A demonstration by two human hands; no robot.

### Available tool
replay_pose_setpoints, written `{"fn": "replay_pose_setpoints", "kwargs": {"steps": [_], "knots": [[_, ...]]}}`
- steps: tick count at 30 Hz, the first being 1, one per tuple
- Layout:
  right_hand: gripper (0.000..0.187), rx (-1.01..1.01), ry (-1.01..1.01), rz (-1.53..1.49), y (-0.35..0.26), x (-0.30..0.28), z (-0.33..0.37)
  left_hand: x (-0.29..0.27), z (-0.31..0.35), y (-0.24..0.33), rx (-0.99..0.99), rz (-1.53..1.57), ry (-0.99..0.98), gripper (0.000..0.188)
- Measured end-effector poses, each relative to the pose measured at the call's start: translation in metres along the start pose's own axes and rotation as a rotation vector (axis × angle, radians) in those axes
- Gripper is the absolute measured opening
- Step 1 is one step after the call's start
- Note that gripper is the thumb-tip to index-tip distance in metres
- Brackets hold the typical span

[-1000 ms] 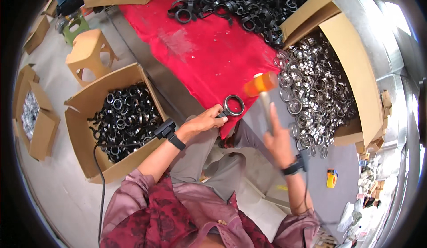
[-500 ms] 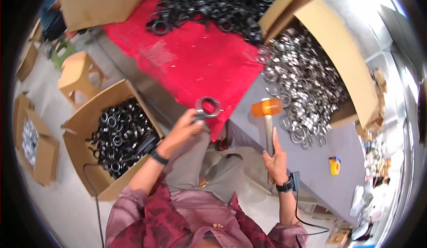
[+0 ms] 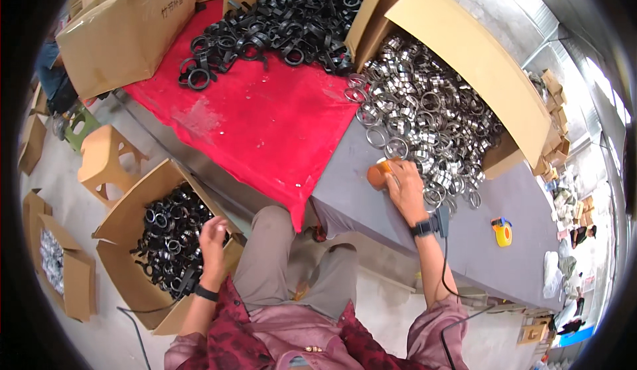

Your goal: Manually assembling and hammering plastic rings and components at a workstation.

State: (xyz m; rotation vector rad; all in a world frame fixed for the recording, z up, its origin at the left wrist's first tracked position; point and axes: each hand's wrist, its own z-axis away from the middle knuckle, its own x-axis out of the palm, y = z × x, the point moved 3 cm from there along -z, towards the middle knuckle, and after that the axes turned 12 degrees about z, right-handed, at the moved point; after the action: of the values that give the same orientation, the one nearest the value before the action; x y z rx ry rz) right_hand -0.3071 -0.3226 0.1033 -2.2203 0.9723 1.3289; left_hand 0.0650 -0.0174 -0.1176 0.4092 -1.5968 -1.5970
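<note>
My left hand (image 3: pixel 212 250) is over the near right side of a cardboard box (image 3: pixel 119 264) filled with black ring clamps (image 3: pixel 174 234). Its fingers are loosely bent and no ring shows in them. My right hand (image 3: pixel 406 191) is on the grey tabletop, its fingers against the orange head of a mallet (image 3: pixel 377 175). The mallet's handle is hidden under that hand. Right beside the fingers spreads a heap of shiny metal rings (image 3: pixel 431 108), spilling from a tipped cardboard box (image 3: pixel 474 48).
A pile of black ring clamps (image 3: pixel 285 21) lies on the red cloth (image 3: pixel 252 118). A yellow tape measure (image 3: pixel 502 232) sits on the grey table (image 3: pixel 464 257). Left are a closed carton (image 3: pixel 126 38), a tan stool (image 3: pixel 106 161) and a smaller box (image 3: pixel 76 277). Cables trail from both wrists.
My left hand has moved left and down to the box, and the ring it held is no longer in it. My right hand has moved forward with the mallet, now lowered to the tabletop.
</note>
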Motion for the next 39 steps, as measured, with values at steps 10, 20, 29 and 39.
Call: {"fn": "replay_pose_setpoints", "kwargs": {"steps": [10,20,29,39], "knots": [[0.009,-0.144,-0.078,0.413,0.057,0.136,-0.085,0.109,-0.05,0.112,0.49,-0.273,-0.263,0.019],[0.015,-0.309,-0.181,-0.081,-0.062,0.067,-0.033,0.121,-0.306,0.176,0.955,-1.129,0.005,0.028],[0.017,-0.148,-0.204,-0.225,-0.06,0.059,-0.033,0.151,-0.271,0.169,1.1,-1.109,-0.195,0.016],[0.019,-0.089,-0.143,-0.084,-0.047,0.063,-0.021,0.24,-0.163,0.134,0.9,-0.897,-0.624,0.022]]}}
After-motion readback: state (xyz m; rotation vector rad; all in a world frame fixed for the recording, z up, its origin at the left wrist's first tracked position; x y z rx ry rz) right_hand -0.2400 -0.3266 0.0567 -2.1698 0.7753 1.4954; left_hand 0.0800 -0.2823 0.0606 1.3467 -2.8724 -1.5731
